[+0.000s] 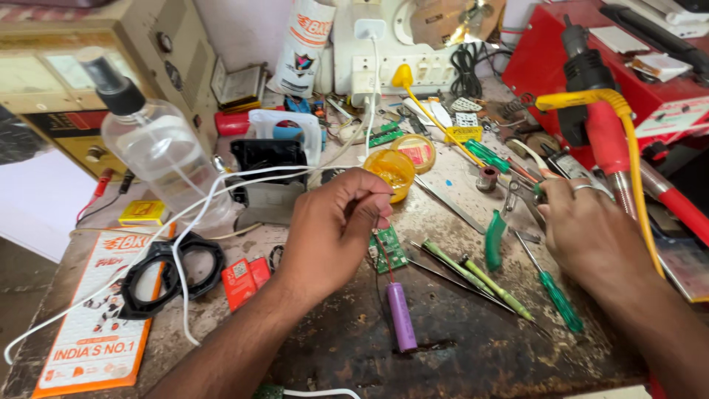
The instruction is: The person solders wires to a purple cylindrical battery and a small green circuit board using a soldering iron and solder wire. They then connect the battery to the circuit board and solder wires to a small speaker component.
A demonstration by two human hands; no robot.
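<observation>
Our left fingers [367,201] are curled tight together, pinching something thin just above the small green circuit board [389,249], though we cannot tell whether it is a wire or a lead. The board lies flat on the worn, stained workbench [458,347], partly hidden under our left hand [332,233]. A red wire runs from the board down to a purple cylindrical battery cell [401,316], which lies lengthwise on the bench just below it. Our right hand [591,233], a ring on one finger, rests near the right edge of the bench, its fingertips pressed together at the green-handled pliers [496,238]; we cannot make out how firmly it grips them. Between our two hands lie two light green screwdrivers [480,278] side by side, and a darker green screwdriver [555,294] lies close under our right hand. Behind the left hand stands a yellow tin of soldering paste [391,171], open. A white cable [177,255] loops across the left of the bench, passing over a black plastic ring part [171,273] and an orange printed packet [100,325]. A clear spray bottle [151,144] stands at the far left, and a yellow hose [631,148] curves down on the right, beside a red tool case [546,59].
</observation>
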